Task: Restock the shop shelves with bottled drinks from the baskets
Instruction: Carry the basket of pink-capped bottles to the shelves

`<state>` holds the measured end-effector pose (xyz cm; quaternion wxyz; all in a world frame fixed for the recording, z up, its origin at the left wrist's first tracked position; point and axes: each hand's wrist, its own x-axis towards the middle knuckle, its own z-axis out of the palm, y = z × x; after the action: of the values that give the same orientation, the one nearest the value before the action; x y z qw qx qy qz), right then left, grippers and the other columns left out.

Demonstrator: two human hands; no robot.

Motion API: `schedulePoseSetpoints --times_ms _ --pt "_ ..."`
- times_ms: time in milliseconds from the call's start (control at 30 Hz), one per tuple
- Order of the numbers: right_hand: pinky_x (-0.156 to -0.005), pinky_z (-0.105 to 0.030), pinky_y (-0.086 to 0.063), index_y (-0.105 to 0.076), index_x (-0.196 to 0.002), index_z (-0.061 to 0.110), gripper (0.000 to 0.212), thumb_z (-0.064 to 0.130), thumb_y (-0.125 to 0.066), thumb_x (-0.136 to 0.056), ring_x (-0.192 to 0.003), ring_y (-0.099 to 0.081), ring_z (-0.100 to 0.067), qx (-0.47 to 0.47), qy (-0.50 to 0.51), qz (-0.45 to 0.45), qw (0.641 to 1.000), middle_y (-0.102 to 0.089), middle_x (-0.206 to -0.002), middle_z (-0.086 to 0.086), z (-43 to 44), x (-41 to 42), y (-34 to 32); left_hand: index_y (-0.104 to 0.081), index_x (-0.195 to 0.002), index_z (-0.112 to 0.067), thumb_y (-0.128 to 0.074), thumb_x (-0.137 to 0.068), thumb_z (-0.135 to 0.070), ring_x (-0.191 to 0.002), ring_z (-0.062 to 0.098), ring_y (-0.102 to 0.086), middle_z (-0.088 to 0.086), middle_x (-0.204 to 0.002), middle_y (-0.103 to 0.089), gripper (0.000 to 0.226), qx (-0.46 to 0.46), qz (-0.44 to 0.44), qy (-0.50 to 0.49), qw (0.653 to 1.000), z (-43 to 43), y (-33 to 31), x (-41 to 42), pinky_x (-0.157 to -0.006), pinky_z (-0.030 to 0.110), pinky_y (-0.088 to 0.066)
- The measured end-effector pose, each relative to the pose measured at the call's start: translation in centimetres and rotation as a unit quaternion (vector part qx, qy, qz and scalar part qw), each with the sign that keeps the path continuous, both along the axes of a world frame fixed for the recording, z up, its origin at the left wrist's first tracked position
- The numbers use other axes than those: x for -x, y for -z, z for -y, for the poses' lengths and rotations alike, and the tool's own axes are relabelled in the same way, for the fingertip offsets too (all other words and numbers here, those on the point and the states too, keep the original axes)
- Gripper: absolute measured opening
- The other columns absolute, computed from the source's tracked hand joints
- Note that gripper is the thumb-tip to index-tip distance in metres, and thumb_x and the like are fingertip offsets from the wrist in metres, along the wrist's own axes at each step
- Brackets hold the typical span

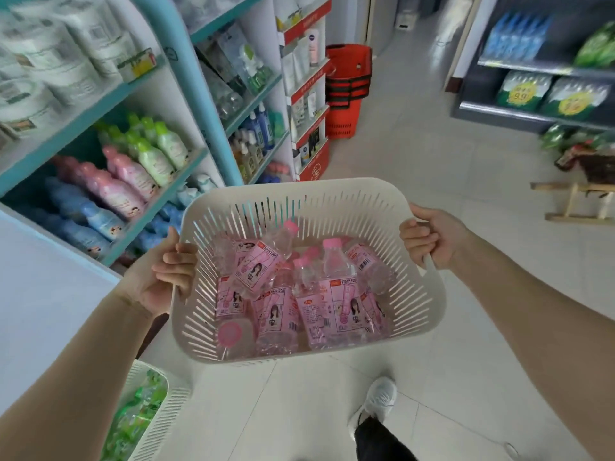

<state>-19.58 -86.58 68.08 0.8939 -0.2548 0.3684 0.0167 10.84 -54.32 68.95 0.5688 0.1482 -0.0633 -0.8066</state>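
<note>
Head view: should the left hand [164, 277], curled round the left rim of the white slotted basket [299, 189], or the right hand [431, 241], curled round its right handle, slip, the peach soda bottles [329, 294] lying loose inside could spill onto the floor [449, 327]; a second basket [159, 377] below-left holds green bottles [138, 412].

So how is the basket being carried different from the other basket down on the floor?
The carried basket holds pink peach soda bottles; the floor basket holds green bottles. The carried basket is gripped by the left hand and right hand; the floor basket sits untouched at lower left. Both are white slotted plastic.
</note>
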Motion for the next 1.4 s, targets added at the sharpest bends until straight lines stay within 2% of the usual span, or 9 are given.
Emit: schedulePoseSetpoints --times_ms 167,233,367,500,633,800,1000,1133,1400 --pt "-0.022 -0.016 -0.024 -0.048 -0.051 0.015 0.050 0.024 -0.095 -0.036 -0.023 -0.030 -0.003 -0.030 -0.005 0.077 0.997 -0.035 -0.035 0.007 8.5 2.1 -0.4 -0.056 -0.101 -0.003 -0.033 -0.098 -0.050 -0.048 -0.006 -0.028 -0.004 -0.076 -0.046 0.052 0.011 -0.003 0.035 0.999 10.0 0.0 0.2 -0.046 0.016 -0.037" --pt "-0.023 -0.016 -0.023 -0.048 -0.051 0.015 0.047 0.030 -0.093 -0.044 -0.023 -0.030 -0.003 -0.015 0.007 0.066 0.998 -0.035 -0.035 0.007 11.9 2.9 -0.9 -0.056 -0.101 -0.003 -0.033 -0.099 -0.048 -0.048 -0.006 -0.028 -0.004 -0.077 -0.045 0.051 0.020 0.001 0.042 0.999 14.2 -0.5 0.4 -0.047 0.017 -0.037" --pt "-0.025 -0.013 -0.019 -0.047 -0.048 0.017 0.045 0.049 -0.053 -0.078 -0.023 -0.028 -0.004 0.040 0.040 0.017 0.998 -0.033 -0.035 0.008 18.9 4.2 -2.8 -0.056 -0.101 -0.002 -0.034 -0.099 -0.047 -0.049 -0.007 -0.027 -0.004 -0.078 -0.045 0.050 0.043 0.004 0.058 0.997 22.0 -1.8 1.0 -0.047 0.017 -0.037" --pt "-0.024 -0.015 -0.024 -0.050 -0.051 0.015 0.045 0.030 -0.092 -0.047 -0.024 -0.031 -0.004 0.016 0.046 0.081 0.996 -0.037 -0.037 0.008 24.5 6.2 -4.7 -0.057 -0.101 -0.001 -0.035 -0.099 -0.045 -0.049 -0.009 -0.026 -0.004 -0.077 -0.045 0.049 0.047 0.020 0.071 0.996 29.6 -3.0 1.2 -0.047 0.017 -0.037" --pt "-0.026 -0.014 -0.023 -0.050 -0.051 0.016 0.051 0.031 -0.096 -0.036 -0.024 -0.031 -0.003 0.024 0.059 0.103 0.993 -0.037 -0.036 0.008 29.1 8.2 -5.8 -0.057 -0.100 -0.001 -0.034 -0.099 -0.044 -0.049 -0.008 -0.028 -0.004 -0.076 -0.045 0.048 0.043 0.012 0.116 0.992 36.8 -3.9 1.0 -0.047 0.016 -0.037" --pt "-0.028 -0.013 -0.020 -0.048 -0.048 0.017 0.041 0.047 -0.067 -0.068 -0.026 -0.021 -0.003 0.038 0.132 0.062 0.989 -0.035 -0.035 0.009 35.2 10.6 -5.7 -0.056 -0.097 -0.002 -0.035 -0.099 -0.044 -0.047 -0.005 -0.030 -0.003 -0.074 -0.046 0.047 0.012 0.017 0.185 0.983 47.6 -4.1 0.9 -0.048 0.017 -0.037" --pt "-0.025 -0.014 -0.022 -0.047 -0.048 0.017 0.041 0.047 -0.060 -0.072 -0.024 -0.030 -0.003 0.028 0.183 0.043 0.982 -0.035 -0.035 0.008 39.9 11.7 -5.6 -0.058 -0.098 -0.002 -0.036 -0.098 -0.047 -0.047 -0.006 -0.029 -0.005 -0.075 -0.046 0.050 0.021 0.006 0.237 0.971 56.6 -3.4 -0.1 -0.050 0.016 -0.038" --pt "-0.026 -0.014 -0.020 -0.046 -0.048 0.018 0.054 0.054 -0.039 -0.087 -0.023 -0.029 -0.003 0.041 0.239 -0.002 0.970 -0.034 -0.035 0.009 44.3 11.6 -5.7 -0.057 -0.097 -0.001 -0.032 -0.092 -0.063 -0.047 -0.006 -0.029 -0.004 -0.075 -0.045 0.067 0.012 -0.002 0.281 0.960 64.5 -3.4 -1.2 -0.049 0.015 -0.037" --pt "-0.025 -0.013 -0.020 -0.046 -0.046 0.018 0.063 0.056 -0.032 -0.093 -0.023 -0.028 -0.003 0.041 0.310 -0.020 0.950 -0.037 -0.037 0.007 51.8 10.9 -5.6 -0.055 -0.099 -0.001 -0.031 -0.095 -0.059 -0.047 -0.005 -0.029 -0.005 -0.076 -0.044 0.063 0.019 -0.001 0.323 0.946 77.4 -4.1 -3.0 -0.050 0.015 -0.037"
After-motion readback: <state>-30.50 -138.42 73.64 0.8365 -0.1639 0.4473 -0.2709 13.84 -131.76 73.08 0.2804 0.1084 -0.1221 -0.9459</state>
